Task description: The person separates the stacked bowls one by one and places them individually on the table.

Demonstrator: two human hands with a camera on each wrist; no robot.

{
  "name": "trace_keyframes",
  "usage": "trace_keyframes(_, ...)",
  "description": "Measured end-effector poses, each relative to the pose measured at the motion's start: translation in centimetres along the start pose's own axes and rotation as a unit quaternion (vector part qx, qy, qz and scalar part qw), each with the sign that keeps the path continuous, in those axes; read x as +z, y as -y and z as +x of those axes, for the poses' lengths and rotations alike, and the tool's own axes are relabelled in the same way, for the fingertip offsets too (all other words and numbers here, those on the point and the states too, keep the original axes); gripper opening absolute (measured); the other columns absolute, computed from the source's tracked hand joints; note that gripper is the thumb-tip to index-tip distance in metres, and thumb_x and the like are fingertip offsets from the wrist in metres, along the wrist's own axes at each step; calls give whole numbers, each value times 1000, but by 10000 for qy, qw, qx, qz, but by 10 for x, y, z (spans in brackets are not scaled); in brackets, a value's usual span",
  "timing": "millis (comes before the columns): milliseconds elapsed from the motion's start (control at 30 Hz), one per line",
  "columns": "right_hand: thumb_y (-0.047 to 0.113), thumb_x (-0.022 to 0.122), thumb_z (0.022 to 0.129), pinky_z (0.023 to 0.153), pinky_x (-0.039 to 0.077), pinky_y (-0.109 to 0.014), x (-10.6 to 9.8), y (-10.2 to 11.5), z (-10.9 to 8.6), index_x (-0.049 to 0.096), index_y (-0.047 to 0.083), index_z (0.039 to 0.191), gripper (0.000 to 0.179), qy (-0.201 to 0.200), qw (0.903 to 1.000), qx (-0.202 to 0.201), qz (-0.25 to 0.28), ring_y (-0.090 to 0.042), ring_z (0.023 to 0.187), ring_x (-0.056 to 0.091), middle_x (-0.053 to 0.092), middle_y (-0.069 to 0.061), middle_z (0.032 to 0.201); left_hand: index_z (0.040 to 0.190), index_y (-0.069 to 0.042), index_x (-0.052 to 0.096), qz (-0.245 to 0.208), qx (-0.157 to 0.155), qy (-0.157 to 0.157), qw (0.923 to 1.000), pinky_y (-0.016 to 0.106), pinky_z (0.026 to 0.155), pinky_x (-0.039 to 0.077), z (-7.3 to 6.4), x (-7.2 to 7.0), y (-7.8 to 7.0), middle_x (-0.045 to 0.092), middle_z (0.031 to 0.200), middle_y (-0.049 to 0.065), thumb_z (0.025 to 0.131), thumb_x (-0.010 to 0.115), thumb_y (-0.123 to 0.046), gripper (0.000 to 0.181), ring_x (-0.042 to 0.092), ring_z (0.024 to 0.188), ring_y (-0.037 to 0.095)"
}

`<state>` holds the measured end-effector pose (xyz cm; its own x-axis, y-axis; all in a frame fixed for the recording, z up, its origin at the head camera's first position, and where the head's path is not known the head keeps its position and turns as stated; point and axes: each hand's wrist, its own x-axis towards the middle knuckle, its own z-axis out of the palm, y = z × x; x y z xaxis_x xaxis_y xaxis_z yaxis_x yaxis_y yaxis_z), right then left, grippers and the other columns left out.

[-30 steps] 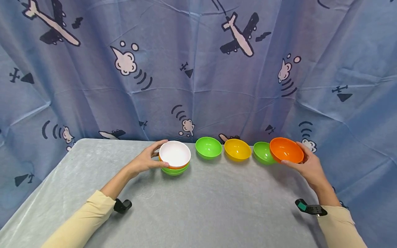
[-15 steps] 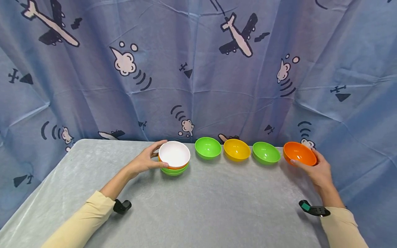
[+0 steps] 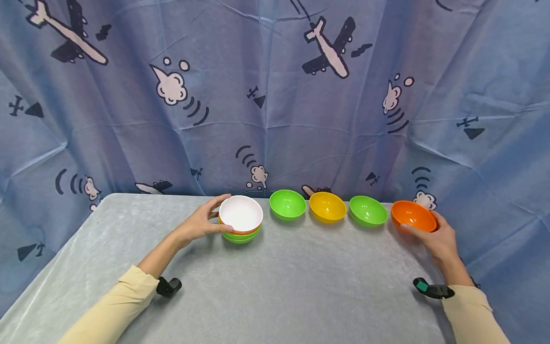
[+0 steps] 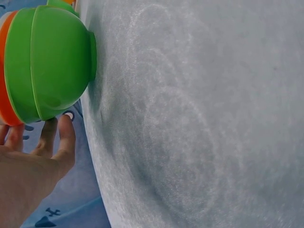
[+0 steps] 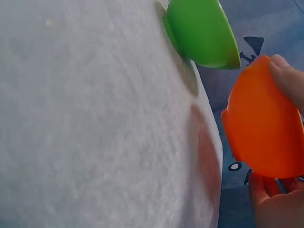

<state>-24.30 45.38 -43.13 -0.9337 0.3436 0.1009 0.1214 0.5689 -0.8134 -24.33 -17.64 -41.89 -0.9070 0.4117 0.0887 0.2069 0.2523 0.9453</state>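
Note:
My left hand (image 3: 199,224) grips a stack of nested bowls from the left, thumb at the near side and fingers behind. A white bowl (image 3: 241,213) tops it, over an orange bowl (image 4: 5,71) and two green bowls (image 4: 59,61); the stack stands upright on the table. At the far right, my right hand (image 3: 443,241) holds a single orange bowl (image 3: 413,216) by its rim, thumb in front and fingers behind. In the right wrist view that bowl is slightly above the tabletop, its shadow beneath it.
Between the hands, a green bowl (image 3: 288,205), a yellow bowl (image 3: 328,207) and another green bowl (image 3: 368,211) form a row along the back edge of the grey-covered table (image 3: 301,282). Behind hangs a blue curtain (image 3: 223,95) printed with planes.
My right hand has carried the orange bowl to the right, out from over the rightmost green bowl, and lowered it beside that bowl. The left hand stays on the stack.

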Motion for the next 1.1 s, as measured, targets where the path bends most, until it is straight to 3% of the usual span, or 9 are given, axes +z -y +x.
trace_keyframes(133, 44, 82, 86, 95, 49, -29, -2, -4, 3, 21, 3, 161, 105, 100, 9998, -123, -110, -40, 125, 39, 35, -27, 153, 159, -13, 31, -3, 20, 3, 10000, 62, 111, 32, 0, 0, 0, 31, 161, 12, 86, 85, -19, 92, 34, 141, 45)
trace_keyframes(233, 43, 81, 87, 99, 49, -39, -4, -7, 6, 18, 2, 162, 106, 227, 9993, -203, -230, -43, 127, 38, 32, -29, 154, 159, -13, 31, 6, 6, -8, 10000, 62, 111, 31, 0, 0, 0, 31, 161, 12, 86, 85, -19, 92, 34, 142, 45)
trace_keyframes(400, 43, 80, 89, 107, 39, -60, -5, -8, 11, 11, 1, 162, 109, 447, 9986, -188, -213, -49, 131, 34, 25, -33, 157, 160, -14, 31, 30, -19, -16, 10000, 63, 112, 30, 0, -1, 0, 32, 160, 12, 86, 85, -19, 91, 34, 141, 45)
trace_keyframes(1100, 46, 79, 89, 108, 34, -63, 4, -12, 18, 10, -2, 161, 110, 415, 9991, -27, -97, -50, 132, 33, 24, -34, 157, 159, -16, 32, -22, -173, -35, 9998, 62, 110, 32, 0, 1, -1, 31, 161, 11, 85, 86, -18, 93, 33, 142, 44)
